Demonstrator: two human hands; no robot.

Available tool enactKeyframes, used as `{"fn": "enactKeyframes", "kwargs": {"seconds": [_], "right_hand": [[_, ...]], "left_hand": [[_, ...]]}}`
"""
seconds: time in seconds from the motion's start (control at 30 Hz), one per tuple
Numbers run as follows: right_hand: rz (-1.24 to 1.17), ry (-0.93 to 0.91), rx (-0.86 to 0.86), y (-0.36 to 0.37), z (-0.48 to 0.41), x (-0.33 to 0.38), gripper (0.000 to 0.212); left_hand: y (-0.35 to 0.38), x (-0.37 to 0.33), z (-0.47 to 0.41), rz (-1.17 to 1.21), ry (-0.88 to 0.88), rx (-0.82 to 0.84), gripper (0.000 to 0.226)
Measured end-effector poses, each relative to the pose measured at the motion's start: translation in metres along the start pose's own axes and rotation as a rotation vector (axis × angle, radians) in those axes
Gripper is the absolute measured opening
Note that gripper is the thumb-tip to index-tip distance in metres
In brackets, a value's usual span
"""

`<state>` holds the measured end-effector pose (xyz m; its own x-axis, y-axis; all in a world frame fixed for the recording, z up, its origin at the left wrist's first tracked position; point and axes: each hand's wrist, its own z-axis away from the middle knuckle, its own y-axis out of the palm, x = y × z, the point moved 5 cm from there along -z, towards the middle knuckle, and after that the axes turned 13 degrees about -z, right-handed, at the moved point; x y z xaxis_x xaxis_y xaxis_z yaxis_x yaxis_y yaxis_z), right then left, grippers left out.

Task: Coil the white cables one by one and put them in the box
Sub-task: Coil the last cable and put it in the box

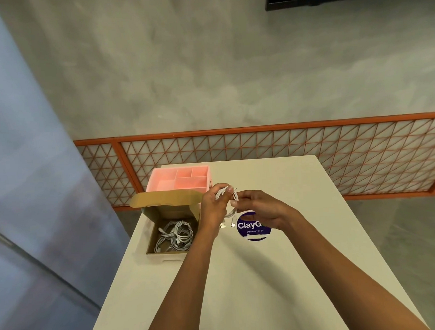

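Note:
A coiled white cable (234, 201) is held above the table between both hands, its two plug ends hanging down below the loop. My left hand (213, 205) grips the left side of the coil, and my right hand (257, 209) pinches its right side. An open cardboard box (150, 240) sits to the left of my hands with its lid flap raised at the back. Inside it lie several coiled white cables (176, 235).
A pink divided organiser tray (153, 183) stands behind the box at the table's far left. A round purple sticker (251, 229) is stuck on the white table (266, 275) under my right hand. An orange lattice railing (310, 145) runs beyond the table's far edge.

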<state>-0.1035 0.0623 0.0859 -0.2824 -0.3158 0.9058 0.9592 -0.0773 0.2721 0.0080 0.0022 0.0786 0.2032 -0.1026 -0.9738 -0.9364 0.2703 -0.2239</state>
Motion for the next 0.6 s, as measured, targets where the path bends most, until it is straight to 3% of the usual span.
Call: {"fn": "enactKeyframes", "kwargs": {"seconds": [0.2,0.4,0.47,0.6], "right_hand": [[0.157,-0.124,-0.060,0.005,0.013,0.019,0.016],[0.297,-0.108,-0.216,-0.003,0.005,0.025,0.017],[0.349,-0.099,-0.207,-0.003,0.002,0.026,0.008],[0.497,-0.139,-0.197,0.003,0.000,0.031,0.017]], "left_hand": [[-0.002,-0.002,-0.003,0.000,0.009,-0.021,0.007],[-0.010,0.003,-0.008,-0.065,0.075,-0.114,0.003],[-0.011,0.004,-0.009,-0.088,0.095,-0.110,0.004],[-0.008,0.011,-0.007,-0.092,0.103,-0.070,0.001]]}}
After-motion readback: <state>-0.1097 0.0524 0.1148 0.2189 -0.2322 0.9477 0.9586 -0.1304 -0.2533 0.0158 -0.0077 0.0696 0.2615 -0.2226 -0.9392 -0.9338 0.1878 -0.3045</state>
